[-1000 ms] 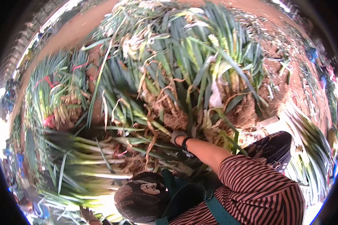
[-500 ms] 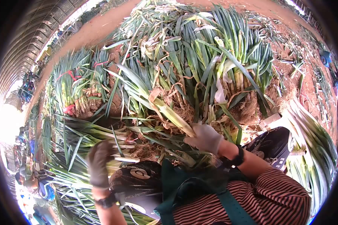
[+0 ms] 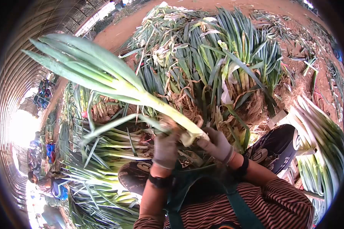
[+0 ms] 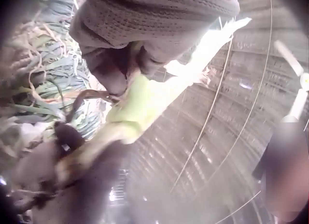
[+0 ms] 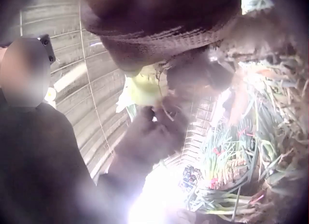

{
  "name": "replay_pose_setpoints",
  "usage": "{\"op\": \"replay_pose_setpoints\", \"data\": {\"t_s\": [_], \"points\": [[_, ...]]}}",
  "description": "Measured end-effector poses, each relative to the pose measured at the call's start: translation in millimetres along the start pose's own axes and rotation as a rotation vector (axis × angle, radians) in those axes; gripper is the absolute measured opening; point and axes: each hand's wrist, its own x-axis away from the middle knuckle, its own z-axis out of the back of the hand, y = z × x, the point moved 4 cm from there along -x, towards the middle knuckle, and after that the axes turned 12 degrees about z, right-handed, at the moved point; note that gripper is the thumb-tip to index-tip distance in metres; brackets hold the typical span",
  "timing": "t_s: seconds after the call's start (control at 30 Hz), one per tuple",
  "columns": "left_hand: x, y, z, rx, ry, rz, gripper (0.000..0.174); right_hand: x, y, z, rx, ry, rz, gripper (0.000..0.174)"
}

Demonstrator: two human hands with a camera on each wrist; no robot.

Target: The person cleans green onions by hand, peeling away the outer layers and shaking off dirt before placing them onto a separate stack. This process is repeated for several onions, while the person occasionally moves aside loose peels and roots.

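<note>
A large leek (image 3: 164,108) slants across the head view, its green leaves fanned to the upper left. My gloved right hand (image 3: 216,145) grips its lower end. Beside the stem, my gloved left hand (image 3: 165,150) pinches a loose outer leaf (image 3: 118,124) that droops to the left. In the left wrist view the left hand (image 4: 149,26) is curled at the pale stem (image 4: 140,103), with the right hand (image 4: 77,185) round the end. The right wrist view shows the right hand (image 5: 164,26) above, the left hand (image 5: 149,137) below; the fingertips are partly hidden.
Piled leeks (image 3: 195,53) stand ahead, with more lying at the left (image 3: 99,171). Pale-stemmed leeks (image 3: 321,137) lie at the right beside my knee (image 3: 275,145). Another person (image 3: 49,185) is at the lower left, and a curved ribbed roof (image 3: 15,80) rises behind.
The right hand reached into the pile, then drew out the leek and lifted it. The left hand came up from the lower left, moved right and took hold of a leaf.
</note>
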Motion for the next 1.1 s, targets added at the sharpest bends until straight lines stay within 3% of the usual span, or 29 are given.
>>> {"op": "replay_pose_setpoints", "data": {"t_s": [0.07, 0.13, 0.17, 0.27, 0.33, 0.4, 0.43, 0.53, 0.63, 0.73, 0.8, 0.83, 0.87, 0.93, 1.03, 1.07, 1.1], "points": [[13, -32, -21, -0.083, -0.068, 0.336, 0.028, -8, -7, 8, 0.115, -0.022, 0.003, 0.042], [18, -94, -16, -0.301, -0.123, 0.414, 0.038, -16, -32, 16, 0.284, -0.044, 0.041, 0.037], [17, -91, -18, -0.415, -0.154, 0.446, 0.042, -18, -37, 18, 0.319, -0.009, 0.114, 0.032], [11, -42, 17, -0.298, 0.157, 0.237, 0.048, -14, -43, 23, 0.427, 0.022, 0.154, 0.032], [22, 31, 22, 0.053, 0.186, -0.115, 0.048, -10, -34, 20, 0.564, 0.047, 0.264, 0.032], [22, 72, 21, 0.249, 0.202, -0.27, 0.043, -11, -32, 15, 0.61, 0.066, 0.33, 0.033], [23, 80, 22, 0.31, 0.227, -0.178, 0.035, -12, -34, 12, 0.648, 0.076, 0.364, 0.032], [15, 68, 23, 0.384, 0.27, -0.177, 0.027, -11, -33, 13, 0.7, 0.081, 0.393, 0.032], [13, 59, 23, 0.505, 0.187, -0.125, 0.019, -9, -29, 16, 0.696, 0.017, 0.365, 0.031], [14, 58, 18, 0.49, 0.127, -0.01, 0.013, -5, -25, 13, 0.4, -0.071, 0.099, 0.03], [11, 43, 13, 0.329, 0.074, 0.129, 0.012, 1, -7, 5, -0.048, 0.034, 0.019, 0.03], [13, 38, 3, 0.06, 0.044, 0.151, 0.014, 2, -1, 1, -0.272, 0.085, -0.022, 0.03], [17, 29, -12, -0.208, 0.014, 0.171, 0.015, 1, -2, 1, -0.299, 0.061, -0.032, 0.032], [10, -29, -25, -0.679, -0.059, -0.124, 0.019, -1, -12, 5, -0.35, 0.016, -0.051, 0.035], [0, -54, -8, -0.609, 0.072, -0.116, 0.023, -5, -18, 13, -0.208, -0.083, -0.071, 0.039], [-6, -39, 6, -0.267, 0.102, 0.114, 0.028, -4, -14, 16, -0.191, -0.099, -0.086, 0.04], [-3, -8, 19, -0.087, 0.106, 0.051, 0.037, -2, -9, 19, -0.178, -0.124, -0.106, 0.041]]}}
